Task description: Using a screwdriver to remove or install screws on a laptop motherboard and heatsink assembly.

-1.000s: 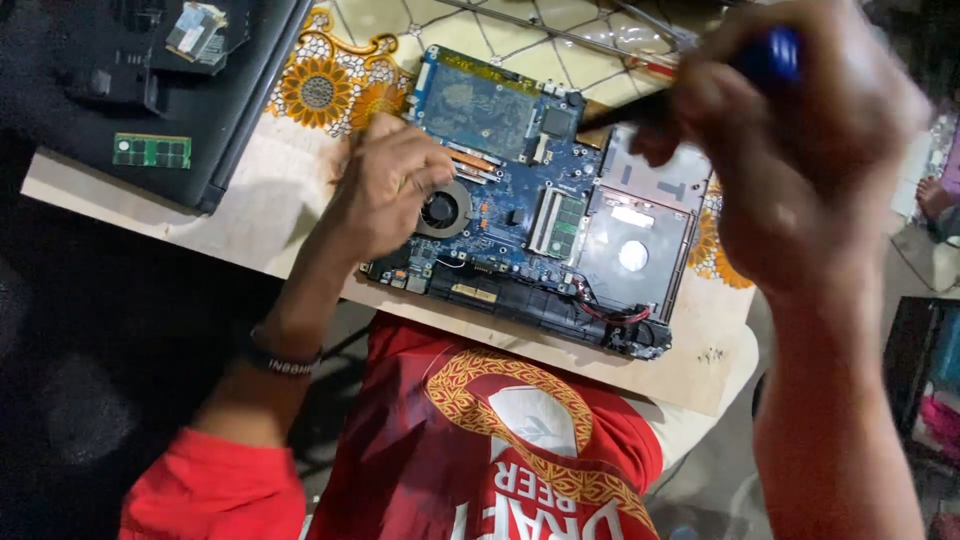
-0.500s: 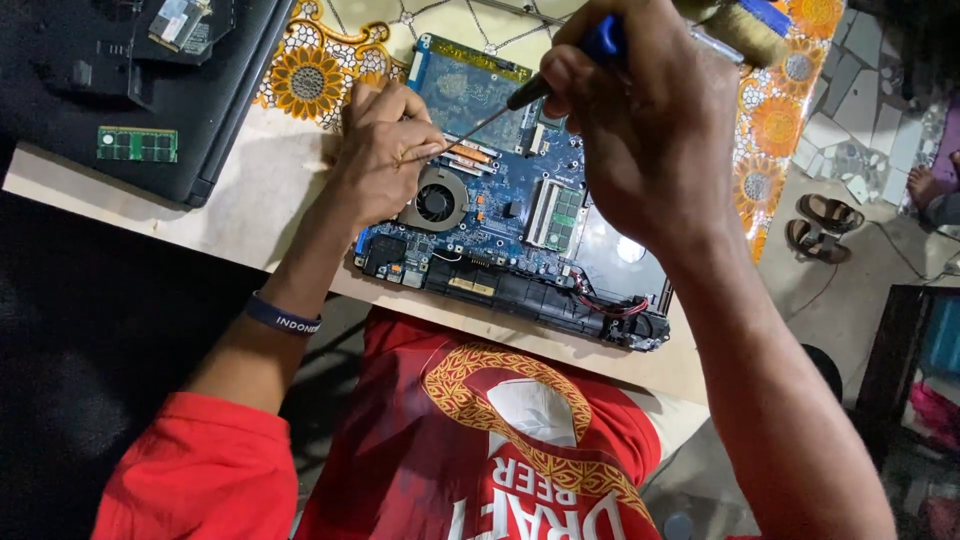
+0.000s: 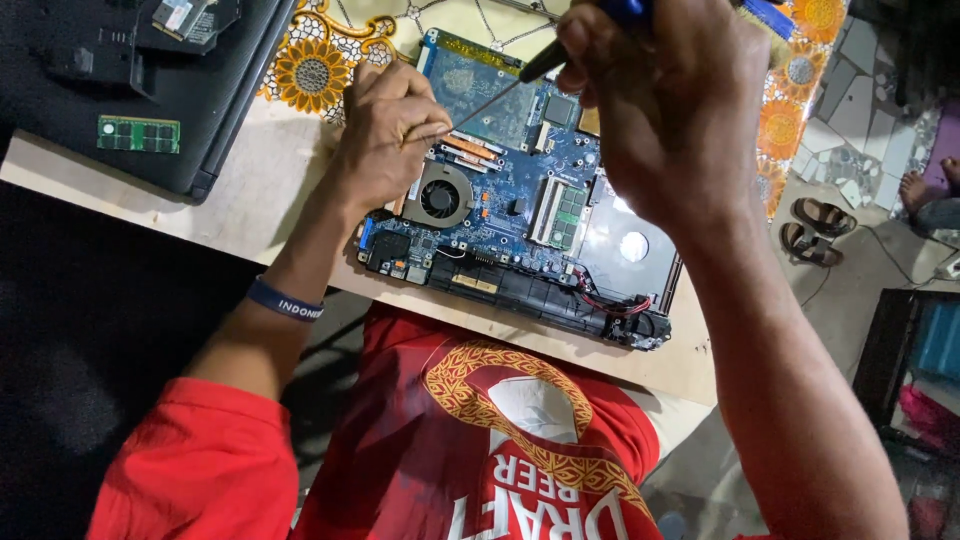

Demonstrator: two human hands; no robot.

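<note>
A blue laptop motherboard [image 3: 520,200] with a round black fan [image 3: 438,198] lies in its black base on a wooden table [image 3: 260,215]. My left hand [image 3: 385,130] rests on the board's left side, fingers curled and touching the thin metal shaft of a screwdriver [image 3: 480,105] near the copper heat pipe. My right hand [image 3: 665,100] is raised above the board and grips the screwdriver's blue and black handle. The shaft slants down to the left toward my left fingers. Its tip is hidden by them.
A black laptop cover [image 3: 130,90] with a green memory stick [image 3: 138,133] lies at the top left. A sunflower-patterned cloth [image 3: 310,70] covers the table's far part. Sandals [image 3: 818,230] and a person's foot [image 3: 925,195] are on the floor at right.
My right hand has come down from the upper right toward the board, bringing the screwdriver shaft to my left fingers. The left hand stayed on the board.
</note>
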